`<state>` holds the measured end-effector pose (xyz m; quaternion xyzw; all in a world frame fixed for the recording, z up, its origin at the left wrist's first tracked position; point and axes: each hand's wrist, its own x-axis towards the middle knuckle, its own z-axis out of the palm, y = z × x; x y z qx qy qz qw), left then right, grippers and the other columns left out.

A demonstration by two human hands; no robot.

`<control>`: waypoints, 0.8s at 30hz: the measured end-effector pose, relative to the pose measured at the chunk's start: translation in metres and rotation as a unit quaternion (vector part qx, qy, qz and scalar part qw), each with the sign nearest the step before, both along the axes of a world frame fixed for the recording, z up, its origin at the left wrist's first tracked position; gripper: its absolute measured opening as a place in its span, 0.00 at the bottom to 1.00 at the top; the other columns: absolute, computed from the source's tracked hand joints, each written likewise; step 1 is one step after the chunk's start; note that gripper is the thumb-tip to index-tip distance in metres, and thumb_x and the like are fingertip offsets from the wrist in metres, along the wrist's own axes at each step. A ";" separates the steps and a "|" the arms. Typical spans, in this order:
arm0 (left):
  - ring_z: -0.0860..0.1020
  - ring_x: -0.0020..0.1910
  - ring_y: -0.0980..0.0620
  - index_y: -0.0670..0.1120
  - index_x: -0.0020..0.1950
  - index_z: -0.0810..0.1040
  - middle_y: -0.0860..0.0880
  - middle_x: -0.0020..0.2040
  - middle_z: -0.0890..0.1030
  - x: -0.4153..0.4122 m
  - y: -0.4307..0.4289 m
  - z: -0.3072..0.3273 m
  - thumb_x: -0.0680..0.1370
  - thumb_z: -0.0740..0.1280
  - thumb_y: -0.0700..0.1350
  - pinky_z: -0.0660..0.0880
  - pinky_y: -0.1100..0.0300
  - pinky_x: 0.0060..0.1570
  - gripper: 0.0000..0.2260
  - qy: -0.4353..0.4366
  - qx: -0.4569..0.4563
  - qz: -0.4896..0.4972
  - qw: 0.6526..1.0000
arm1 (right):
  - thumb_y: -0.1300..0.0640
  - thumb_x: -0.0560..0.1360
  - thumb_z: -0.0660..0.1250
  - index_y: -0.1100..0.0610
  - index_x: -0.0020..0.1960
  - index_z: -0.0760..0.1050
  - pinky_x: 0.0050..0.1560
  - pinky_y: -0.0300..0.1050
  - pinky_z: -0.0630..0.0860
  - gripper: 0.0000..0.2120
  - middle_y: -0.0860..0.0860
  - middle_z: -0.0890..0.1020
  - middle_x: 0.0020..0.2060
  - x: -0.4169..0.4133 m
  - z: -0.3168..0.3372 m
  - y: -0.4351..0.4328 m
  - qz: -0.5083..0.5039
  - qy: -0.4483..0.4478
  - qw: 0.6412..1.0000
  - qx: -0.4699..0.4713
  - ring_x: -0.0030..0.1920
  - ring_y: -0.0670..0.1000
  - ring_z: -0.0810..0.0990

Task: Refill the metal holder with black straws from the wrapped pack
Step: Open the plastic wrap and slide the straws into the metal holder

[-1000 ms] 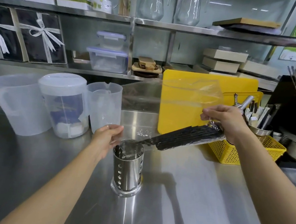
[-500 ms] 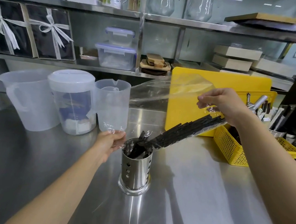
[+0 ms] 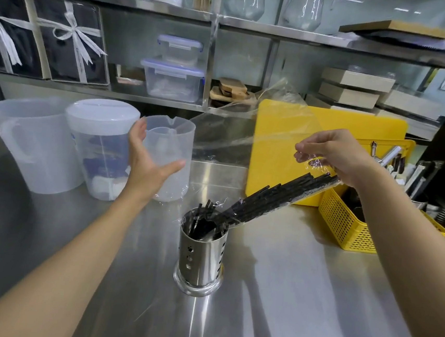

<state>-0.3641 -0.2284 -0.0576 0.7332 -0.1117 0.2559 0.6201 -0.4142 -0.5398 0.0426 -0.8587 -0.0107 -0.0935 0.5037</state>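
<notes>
A perforated metal holder (image 3: 201, 258) stands upright on the steel counter, with several black straws poking out of its mouth. A clear wrapped pack (image 3: 248, 141) slants down from the upper right, its lower end at the holder's rim. More black straws (image 3: 275, 198) lie inside the pack and reach into the holder. My right hand (image 3: 336, 155) pinches the pack's upper end above the yellow basket. My left hand (image 3: 148, 161) hovers with fingers spread, up and left of the holder, touching nothing that I can see.
Three translucent plastic jugs (image 3: 98, 148) stand at the back left. A yellow cutting board (image 3: 327, 140) leans behind the pack. A yellow basket (image 3: 346, 229) with utensils sits at the right. Shelves with boxes and containers (image 3: 174, 79) run along the back of the steel counter (image 3: 297, 311).
My left hand has let go of the holder's rim and risen up and left, fingers spread. The pack is tilted steeper, and more straws have slid into the holder.
</notes>
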 end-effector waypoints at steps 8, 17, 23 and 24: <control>0.68 0.68 0.48 0.57 0.72 0.52 0.51 0.64 0.76 0.006 -0.039 0.080 0.65 0.75 0.54 0.60 0.48 0.68 0.43 -0.059 0.211 -0.101 0.970 | 0.60 0.71 0.70 0.63 0.41 0.80 0.40 0.43 0.74 0.05 0.54 0.83 0.36 0.005 0.003 0.003 0.023 0.000 0.999 -0.022 0.33 0.44 0.81; 0.81 0.41 0.51 0.47 0.43 0.80 0.53 0.37 0.81 0.011 -0.044 0.076 0.74 0.68 0.43 0.78 0.46 0.52 0.02 -0.071 0.185 -0.123 0.972 | 0.51 0.65 0.71 0.57 0.47 0.80 0.54 0.49 0.72 0.14 0.54 0.84 0.44 -0.002 -0.002 -0.016 0.046 0.010 0.998 -0.032 0.49 0.52 0.81; 0.79 0.36 0.53 0.42 0.42 0.81 0.53 0.34 0.80 0.011 -0.037 0.074 0.73 0.69 0.41 0.78 0.49 0.49 0.03 -0.070 0.165 -0.123 0.976 | 0.59 0.67 0.69 0.56 0.43 0.80 0.48 0.49 0.71 0.05 0.47 0.85 0.36 -0.011 -0.015 -0.040 0.030 -0.021 0.998 0.044 0.46 0.51 0.80; 0.78 0.36 0.53 0.42 0.42 0.81 0.52 0.34 0.80 0.011 -0.037 0.074 0.73 0.69 0.41 0.78 0.50 0.48 0.03 -0.073 0.166 -0.123 0.976 | 0.60 0.69 0.68 0.56 0.42 0.80 0.47 0.48 0.71 0.03 0.46 0.85 0.35 -0.011 -0.016 -0.040 0.023 -0.035 0.998 0.046 0.45 0.51 0.79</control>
